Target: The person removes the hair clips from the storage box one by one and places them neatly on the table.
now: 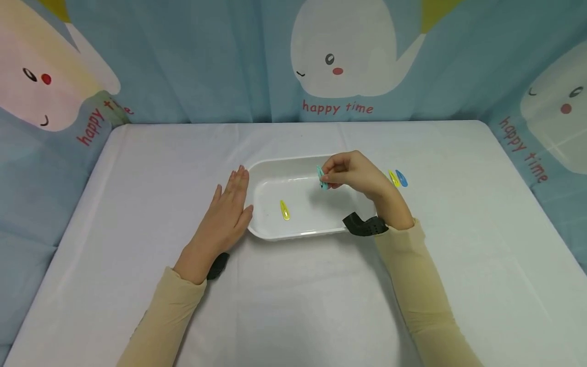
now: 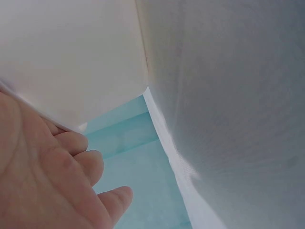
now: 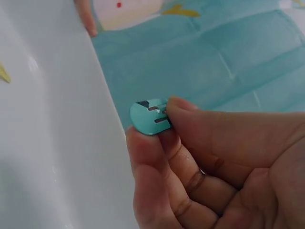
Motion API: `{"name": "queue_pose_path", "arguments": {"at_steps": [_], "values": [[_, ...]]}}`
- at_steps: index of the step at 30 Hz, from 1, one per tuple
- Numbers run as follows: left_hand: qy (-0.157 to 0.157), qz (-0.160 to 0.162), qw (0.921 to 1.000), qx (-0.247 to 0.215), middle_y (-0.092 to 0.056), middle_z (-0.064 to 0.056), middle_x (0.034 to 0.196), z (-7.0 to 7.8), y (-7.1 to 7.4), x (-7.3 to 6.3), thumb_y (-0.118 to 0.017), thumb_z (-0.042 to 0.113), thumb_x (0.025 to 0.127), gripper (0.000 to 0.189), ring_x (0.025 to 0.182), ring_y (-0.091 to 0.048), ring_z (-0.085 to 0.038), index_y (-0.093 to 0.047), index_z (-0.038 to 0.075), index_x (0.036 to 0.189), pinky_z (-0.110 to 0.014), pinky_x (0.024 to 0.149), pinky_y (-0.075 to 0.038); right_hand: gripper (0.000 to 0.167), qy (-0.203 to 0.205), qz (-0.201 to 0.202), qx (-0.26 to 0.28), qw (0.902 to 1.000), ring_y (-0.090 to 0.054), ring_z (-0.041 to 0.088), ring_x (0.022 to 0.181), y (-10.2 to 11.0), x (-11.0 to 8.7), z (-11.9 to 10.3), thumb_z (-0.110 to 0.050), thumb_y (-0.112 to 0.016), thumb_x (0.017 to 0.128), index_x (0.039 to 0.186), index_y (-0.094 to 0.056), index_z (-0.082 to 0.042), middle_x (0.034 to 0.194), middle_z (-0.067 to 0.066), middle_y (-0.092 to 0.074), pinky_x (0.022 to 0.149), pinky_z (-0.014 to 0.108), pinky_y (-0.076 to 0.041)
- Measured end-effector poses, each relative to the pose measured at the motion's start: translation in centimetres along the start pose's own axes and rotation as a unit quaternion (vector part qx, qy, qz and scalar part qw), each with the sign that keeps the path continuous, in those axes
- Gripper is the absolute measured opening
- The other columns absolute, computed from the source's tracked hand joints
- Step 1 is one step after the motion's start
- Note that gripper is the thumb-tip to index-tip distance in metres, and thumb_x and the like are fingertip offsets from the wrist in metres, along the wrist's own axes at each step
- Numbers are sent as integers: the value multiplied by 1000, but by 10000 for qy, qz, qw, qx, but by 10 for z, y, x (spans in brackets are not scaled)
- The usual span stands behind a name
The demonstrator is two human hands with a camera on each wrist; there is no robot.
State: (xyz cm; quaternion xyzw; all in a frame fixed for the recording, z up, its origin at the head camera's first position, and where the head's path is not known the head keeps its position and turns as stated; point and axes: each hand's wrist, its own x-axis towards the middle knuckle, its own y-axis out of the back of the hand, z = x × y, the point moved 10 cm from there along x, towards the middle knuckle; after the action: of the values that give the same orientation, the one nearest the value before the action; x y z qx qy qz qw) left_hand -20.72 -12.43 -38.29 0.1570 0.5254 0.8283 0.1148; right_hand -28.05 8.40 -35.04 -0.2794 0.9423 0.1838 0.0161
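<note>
Between thumb and fingers my right hand (image 1: 350, 173) pinches a teal snap hair clip (image 3: 150, 117), held above the right half of a white tray (image 1: 312, 235). In the right wrist view the clip's rounded end sticks out past the fingertips; its other end is hidden by the thumb. My left hand (image 1: 225, 206) lies against the tray's left edge with its fingers straight. The left wrist view shows the fingers touching the tray's side. Inside the tray lies a yellow snap hair clip (image 1: 285, 210), left of the middle.
Right of the tray, a second yellow hair clip (image 1: 394, 178) and a blue hair clip (image 1: 401, 178) lie side by side on the white tablecloth (image 1: 458, 214). A blue printed curtain (image 1: 220, 61) hangs behind the table. Each wrist wears a black strap (image 1: 364, 225).
</note>
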Motion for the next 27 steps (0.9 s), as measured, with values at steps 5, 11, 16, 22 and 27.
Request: {"name": "queue_pose_path", "arguments": {"at_steps": [5,11,16,22,27], "values": [[40,0,10000,-2,-1,-12,157,-1,1,0,-35,23,99,65,144,0,-25,-3,0,150,-56,111,-7,13,69,145,148,9998,-62,30,77,6,-3,1,-3,-63,88,93,-61,9,77,7,-65,72,29,-52],[72,20,10000,-3,-2,-12,157,-2,2,-1,-35,23,99,65,144,0,-24,-4,-1,150,-55,111,-8,13,17,200,262,9995,-63,26,75,12,-3,3,-3,-64,88,93,-61,9,76,4,-66,74,32,-52],[37,25,10000,-22,-3,-13,157,0,2,0,-35,22,99,64,144,-1,-25,-5,-2,150,-56,111,-8,13,97,183,538,9983,-63,17,73,20,-7,6,-1,-63,87,93,-60,10,76,3,-66,73,28,-51],[-7,32,10000,-32,-3,-13,157,2,1,2,-36,22,98,65,144,-1,-26,-5,-1,150,-56,111,-8,5,101,383,619,9973,-62,20,73,36,-12,11,-3,-64,86,89,-65,2,74,2,-66,72,28,-50],[14,21,10000,-20,-3,-13,157,2,1,1,-36,22,98,64,144,0,-26,-5,-1,150,-56,111,-8,6,-34,569,489,9972,-61,30,77,46,-15,16,-6,-66,86,89,-65,0,74,2,-66,74,30,-50]]}}
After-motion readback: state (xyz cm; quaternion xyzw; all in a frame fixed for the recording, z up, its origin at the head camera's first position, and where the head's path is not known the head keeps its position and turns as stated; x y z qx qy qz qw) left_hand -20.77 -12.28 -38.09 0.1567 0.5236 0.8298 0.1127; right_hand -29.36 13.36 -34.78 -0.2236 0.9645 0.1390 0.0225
